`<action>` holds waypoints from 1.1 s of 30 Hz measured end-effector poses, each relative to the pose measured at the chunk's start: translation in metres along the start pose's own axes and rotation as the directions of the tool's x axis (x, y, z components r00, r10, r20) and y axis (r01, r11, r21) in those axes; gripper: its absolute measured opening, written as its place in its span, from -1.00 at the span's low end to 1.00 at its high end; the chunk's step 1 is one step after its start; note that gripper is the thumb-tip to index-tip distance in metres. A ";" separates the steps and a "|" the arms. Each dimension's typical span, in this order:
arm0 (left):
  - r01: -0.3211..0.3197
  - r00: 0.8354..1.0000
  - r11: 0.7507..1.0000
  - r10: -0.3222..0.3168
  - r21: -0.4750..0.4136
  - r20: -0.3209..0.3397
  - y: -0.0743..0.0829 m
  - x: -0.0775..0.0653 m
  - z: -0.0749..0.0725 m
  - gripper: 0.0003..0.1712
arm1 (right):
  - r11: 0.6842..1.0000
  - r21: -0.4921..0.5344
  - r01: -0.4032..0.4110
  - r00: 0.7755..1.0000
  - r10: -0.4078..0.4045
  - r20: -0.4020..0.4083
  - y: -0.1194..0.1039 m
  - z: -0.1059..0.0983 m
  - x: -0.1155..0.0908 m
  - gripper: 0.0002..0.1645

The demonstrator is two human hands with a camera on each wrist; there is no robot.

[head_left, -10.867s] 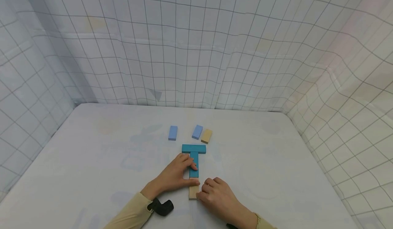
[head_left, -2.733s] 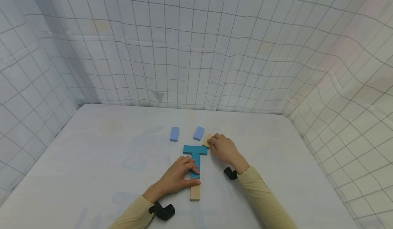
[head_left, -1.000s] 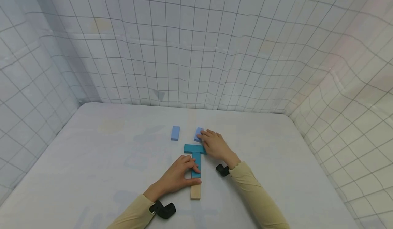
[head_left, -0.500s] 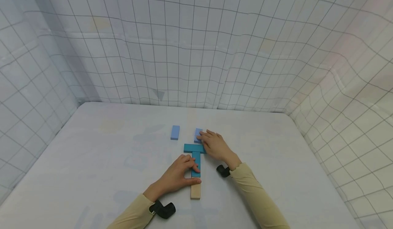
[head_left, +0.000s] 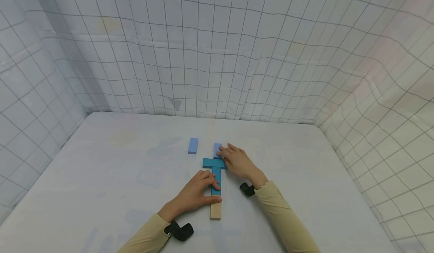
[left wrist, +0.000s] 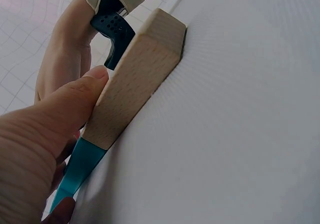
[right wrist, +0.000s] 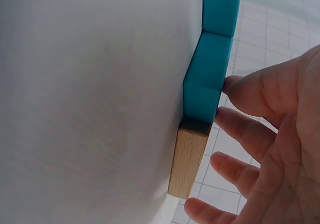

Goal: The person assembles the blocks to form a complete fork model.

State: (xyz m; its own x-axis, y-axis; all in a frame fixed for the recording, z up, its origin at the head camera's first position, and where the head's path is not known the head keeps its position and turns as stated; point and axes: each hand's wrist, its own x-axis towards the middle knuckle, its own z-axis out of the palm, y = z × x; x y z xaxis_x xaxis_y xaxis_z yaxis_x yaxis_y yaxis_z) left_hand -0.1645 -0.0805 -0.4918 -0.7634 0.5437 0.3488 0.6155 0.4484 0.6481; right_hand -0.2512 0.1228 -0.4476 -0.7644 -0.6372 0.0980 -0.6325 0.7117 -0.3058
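Two teal blocks form a T on the table, an upright teal block point(head_left: 216, 177) under a teal crossbar point(head_left: 211, 163). A tan wooden block point(head_left: 215, 211) continues the stem downward. My left hand point(head_left: 190, 196) rests on this stem, thumb across the top of the tan block and fingertips on the upright teal one. At the crossbar's upper side stands a light blue block point(head_left: 216, 148), touched by the extended fingers of my right hand point(head_left: 239, 163), which covers the crossbar's right end. The right wrist view shows another wooden block point(right wrist: 189, 161) beside a teal block, near the spread fingers.
A second light blue block point(head_left: 193, 146) lies to the left of the touched one. White gridded cloth point(head_left: 217, 57) surrounds the table point(head_left: 118, 162) at the back and sides. Each wrist carries a black camera mount point(head_left: 179, 231).
My right hand has gone from the lower tan block to the far blocks. The right light blue block has turned straighter and shifted towards the crossbar. The left hand stays put.
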 end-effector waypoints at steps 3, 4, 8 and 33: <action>0.001 1.000 1.000 -0.001 0.000 0.000 0.000 0.000 0.000 -0.71 | 1.000 0.006 0.007 1.000 -0.007 0.000 0.000 0.000 0.000 -0.60; 0.000 1.000 1.000 0.000 0.000 0.000 0.000 0.000 0.000 -0.71 | 1.000 0.008 0.008 1.000 -0.008 -0.001 0.000 0.001 0.000 -0.60; -0.006 1.000 1.000 0.006 0.006 -0.004 0.000 0.000 0.000 -0.72 | 1.000 0.010 0.008 1.000 -0.008 0.008 -0.001 0.001 -0.001 -0.58; -0.006 1.000 1.000 0.006 -0.011 0.001 0.000 0.001 0.000 -0.70 | 0.993 -0.117 -0.003 1.000 0.001 -0.012 -0.015 0.001 -0.006 -0.57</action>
State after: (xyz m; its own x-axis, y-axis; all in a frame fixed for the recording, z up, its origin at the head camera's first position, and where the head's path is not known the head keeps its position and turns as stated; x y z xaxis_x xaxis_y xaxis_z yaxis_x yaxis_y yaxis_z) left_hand -0.1655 -0.0803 -0.4917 -0.7593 0.5469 0.3526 0.6181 0.4369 0.6534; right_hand -0.2370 0.1162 -0.4450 -0.7666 -0.6328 0.1090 -0.6408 0.7431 -0.1927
